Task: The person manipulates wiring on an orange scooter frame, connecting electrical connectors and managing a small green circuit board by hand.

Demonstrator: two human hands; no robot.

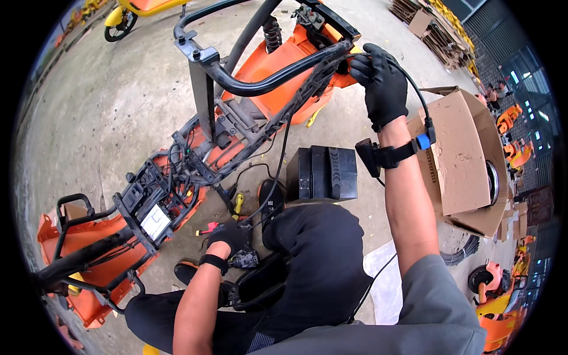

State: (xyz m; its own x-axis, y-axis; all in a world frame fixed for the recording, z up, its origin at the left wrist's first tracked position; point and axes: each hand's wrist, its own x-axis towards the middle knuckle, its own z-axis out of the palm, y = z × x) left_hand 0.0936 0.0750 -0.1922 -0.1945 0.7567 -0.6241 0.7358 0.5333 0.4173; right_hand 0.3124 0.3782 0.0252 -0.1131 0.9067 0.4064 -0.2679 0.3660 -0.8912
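Observation:
My left hand (231,238), in a black glove, is closed low beside the scooter frame. It appears to grip a grey and black cordless drill (244,258), though the fingers are mostly hidden. Just left of it lies a red and yellow wire connector (207,229). My right hand (381,86), gloved too, is raised at the tail of the frame. Its fingers curl around a black cable (411,80), close to the bent black tube. The stripped scooter frame (260,83) stretches diagonally across the view, with orange panels (278,65) and exposed wiring (177,160).
A black battery box (322,173) stands on the concrete right of the frame. Beside my right forearm is an open cardboard box (455,154). A yellow-handled tool (238,203) lies near my shoe. White sheeting (383,278) and coiled cable (461,251) lie at the right.

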